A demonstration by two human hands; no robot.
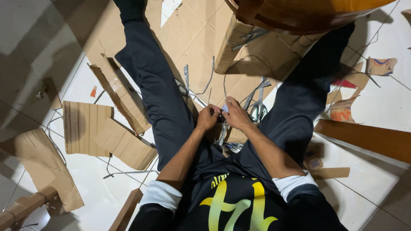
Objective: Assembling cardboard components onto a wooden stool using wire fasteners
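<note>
I sit on the floor with my legs spread, in dark trousers. My left hand point(208, 116) and my right hand point(236, 113) meet between my knees, fingers pinched together on a small pale blue-white piece point(224, 109) with thin grey strips hanging from it. Just to the right of my right hand, a pair of scissors point(258, 110) lies on the floor. Several thin grey strips point(209, 79) lie on the cardboard sheet point(192, 38) beyond my hands.
Torn cardboard pieces point(87, 127) lie scattered on the white tiles to the left, with a folded cardboard box point(122, 96) beside my left leg. A round wooden object point(299, 13) overhangs at the top. A wooden board point(368, 139) lies on the right.
</note>
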